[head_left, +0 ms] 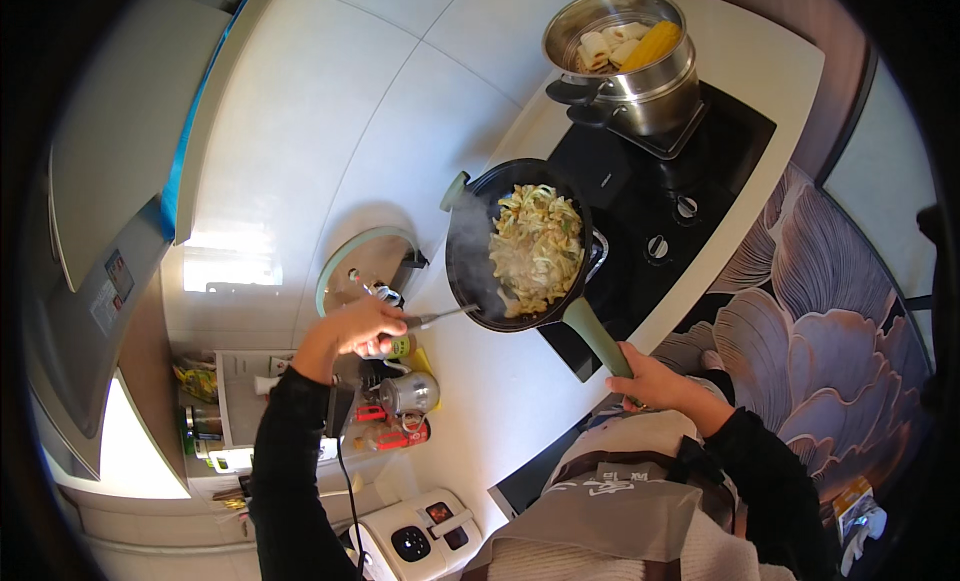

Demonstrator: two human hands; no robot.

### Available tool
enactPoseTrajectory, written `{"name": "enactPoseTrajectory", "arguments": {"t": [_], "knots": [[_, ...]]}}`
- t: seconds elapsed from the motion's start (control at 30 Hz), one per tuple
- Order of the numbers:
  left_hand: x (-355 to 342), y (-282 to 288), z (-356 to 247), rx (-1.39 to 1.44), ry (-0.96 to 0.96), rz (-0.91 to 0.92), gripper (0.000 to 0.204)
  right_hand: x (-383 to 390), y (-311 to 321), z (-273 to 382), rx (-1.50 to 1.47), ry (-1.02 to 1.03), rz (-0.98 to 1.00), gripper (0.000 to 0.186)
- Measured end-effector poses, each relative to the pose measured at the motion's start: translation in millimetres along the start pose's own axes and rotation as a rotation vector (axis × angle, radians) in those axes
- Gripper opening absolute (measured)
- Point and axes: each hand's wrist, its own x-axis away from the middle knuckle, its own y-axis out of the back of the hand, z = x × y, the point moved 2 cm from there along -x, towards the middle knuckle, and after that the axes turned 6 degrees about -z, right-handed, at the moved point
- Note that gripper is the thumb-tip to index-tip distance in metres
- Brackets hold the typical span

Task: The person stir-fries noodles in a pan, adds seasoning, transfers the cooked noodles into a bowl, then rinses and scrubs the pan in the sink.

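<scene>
- Food (540,243), one heap of pale strips and browned bits, lay steaming in the black pan (468,249), mostly toward the pan's right side.
- The left hand (358,327) had its fingers curled round a utensil (430,320), whose tip reached over the pan's lower-left rim; whether it touched food could not be told.
- The right hand (655,380) was wrapped round the green handle (596,339), at the pan's lower right.
- The step looked like stirring. Doing it well probably called for a firm right-hand hold against tipping, the utensil slid flat along the pan's bare left floor, and the heap lifted from beneath and folded inward, away from the rim. Steam hinted at heat, so knuckles belonged outside the rim.
- Counted: one pan, one utensil and one food heap; one glass lid (345,269) left of the pan; one steel steamer pot (660,103) beyond it, upper right, with one visible piece of corn (652,47); two stove knobs (656,248) right of the pan; one metal kettle (410,392) below left of it.
</scene>
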Motion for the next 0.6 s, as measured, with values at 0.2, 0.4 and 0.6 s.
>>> {"name": "enactPoseTrajectory", "arguments": {"t": [0.2,0.4,0.6], "knots": [[-54.4,-113.4,55.7,0.942,-0.025,0.485,0.028,-1.8,-0.1,0.7,0.005,-0.018,-0.001,0.056],[-103.2,-187.8,57.6,1.345,-0.27,0.341,0.036,1.1,-0.2,7.2,0.019,-0.058,-0.005,0.052],[-68.6,-149.5,82.7,0.9,-0.359,-0.141,0.047,-1.2,-1.0,5.3,0.013,-0.088,-0.005,0.053]]}}
